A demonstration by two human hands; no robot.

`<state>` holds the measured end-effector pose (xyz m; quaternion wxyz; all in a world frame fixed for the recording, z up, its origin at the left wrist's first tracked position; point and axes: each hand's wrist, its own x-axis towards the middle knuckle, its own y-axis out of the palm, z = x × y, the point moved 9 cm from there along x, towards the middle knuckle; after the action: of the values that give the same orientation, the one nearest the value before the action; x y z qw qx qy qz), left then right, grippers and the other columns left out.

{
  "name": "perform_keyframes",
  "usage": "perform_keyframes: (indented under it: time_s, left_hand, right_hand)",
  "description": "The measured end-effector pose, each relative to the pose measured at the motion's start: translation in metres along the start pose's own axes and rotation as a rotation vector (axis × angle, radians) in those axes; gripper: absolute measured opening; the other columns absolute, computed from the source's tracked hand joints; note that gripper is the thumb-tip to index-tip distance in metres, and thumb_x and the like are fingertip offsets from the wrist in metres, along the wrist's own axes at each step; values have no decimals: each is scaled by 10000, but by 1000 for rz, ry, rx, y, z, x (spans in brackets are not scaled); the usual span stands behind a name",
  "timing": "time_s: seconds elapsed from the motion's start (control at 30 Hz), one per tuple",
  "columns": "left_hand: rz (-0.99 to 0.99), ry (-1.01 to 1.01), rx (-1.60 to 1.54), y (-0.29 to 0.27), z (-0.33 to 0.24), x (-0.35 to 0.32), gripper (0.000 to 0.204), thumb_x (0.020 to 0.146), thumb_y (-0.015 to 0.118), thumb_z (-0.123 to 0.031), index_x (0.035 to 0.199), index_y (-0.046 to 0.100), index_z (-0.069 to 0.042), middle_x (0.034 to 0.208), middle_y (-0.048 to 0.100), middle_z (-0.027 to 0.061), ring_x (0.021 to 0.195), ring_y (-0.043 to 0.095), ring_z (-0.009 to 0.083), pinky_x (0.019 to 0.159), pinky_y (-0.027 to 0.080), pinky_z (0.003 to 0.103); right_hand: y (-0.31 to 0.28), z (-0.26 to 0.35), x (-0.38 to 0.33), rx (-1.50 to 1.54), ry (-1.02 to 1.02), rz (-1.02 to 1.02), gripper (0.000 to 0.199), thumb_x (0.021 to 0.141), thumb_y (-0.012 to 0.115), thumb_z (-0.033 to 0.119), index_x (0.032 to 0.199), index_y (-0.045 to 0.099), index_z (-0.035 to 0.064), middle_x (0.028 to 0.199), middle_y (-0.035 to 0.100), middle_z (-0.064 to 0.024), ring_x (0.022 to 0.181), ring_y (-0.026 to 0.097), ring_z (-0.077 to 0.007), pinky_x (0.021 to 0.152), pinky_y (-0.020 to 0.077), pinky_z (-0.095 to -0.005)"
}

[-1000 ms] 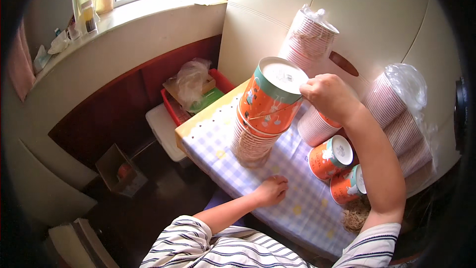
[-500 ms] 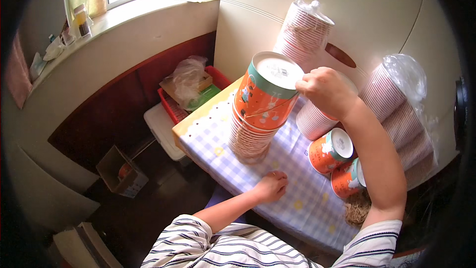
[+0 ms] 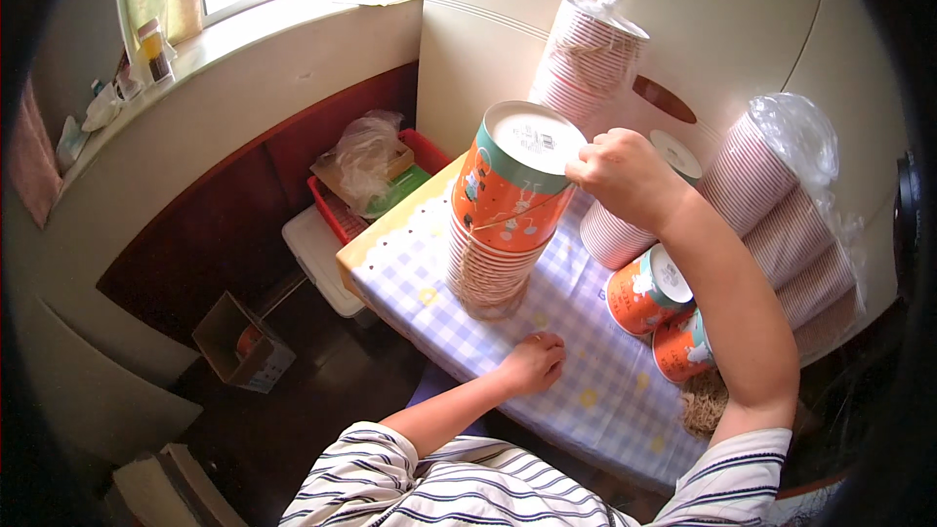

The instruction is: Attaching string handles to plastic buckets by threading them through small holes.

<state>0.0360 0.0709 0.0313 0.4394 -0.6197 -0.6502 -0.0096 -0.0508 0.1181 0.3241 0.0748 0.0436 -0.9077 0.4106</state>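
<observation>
My right hand (image 3: 627,176) grips thin brown twine (image 3: 543,204) beside an upright orange-and-green paper-cup stack (image 3: 503,203); my left hand (image 3: 534,363) curls closed

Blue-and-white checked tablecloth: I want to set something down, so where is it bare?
The checked cloth is bare between the left hand and the brown fibrous bundle, and left of the tall orange cup stack. The right side is crowded with short orange cups and plastic-wrapped pink-striped stacks.

The checked tablecloth (image 3: 595,366) bears a tall cup stack (image 3: 509,195), bagged stacks (image 3: 750,171), 2 short orange cups (image 3: 634,295), brown twine (image 3: 703,405).
</observation>
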Motion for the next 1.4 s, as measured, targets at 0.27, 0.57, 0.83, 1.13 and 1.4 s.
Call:
perform_keyframes:
  time_s: [0.27,0.57,0.83,1.13,1.4]
  left_hand:
    - [-22,44,4,-1,-1,1,118,740,590,-101,836,610,-36,924,594,117,852,569,320,772,453,421]
    - [9,32,17,-3,-3,1,120,748,593,-110,841,607,-36,931,592,124,857,568,324,784,452,417]
    - [10,47,-1,1,-2,2,127,739,600,-109,839,605,-31,932,601,133,866,569,330,781,453,429]
    - [-8,58,23,-3,-5,2,136,726,605,-106,836,617,-27,931,606,134,864,572,327,767,458,424]
    - [29,14,0,-1,-4,5,114,712,600,-101,802,612,-31,904,610,142,858,576,341,767,470,419]
  right_hand:
    - [-4,-2,1,-65,-27,-45,47,664,591,60,661,597,107,630,627,-61,616,643,-188,569,499,-300]
    - [7,-1,-4,-71,-5,21,50,707,564,73,692,550,118,669,591,-28,664,607,-180,624,473,-307]
    - [4,4,-5,-36,-13,-34,44,708,559,81,697,551,123,665,579,-19,666,599,-171,621,459,-297]
    - [2,9,-15,-74,79,-97,29,712,555,92,739,561,98,668,564,-26,640,576,-181,594,447,-308]
    - [7,10,-85,178,499,-193,308,746,643,102,1034,580,16,910,610,-110,752,597,-278,651,464,-390]
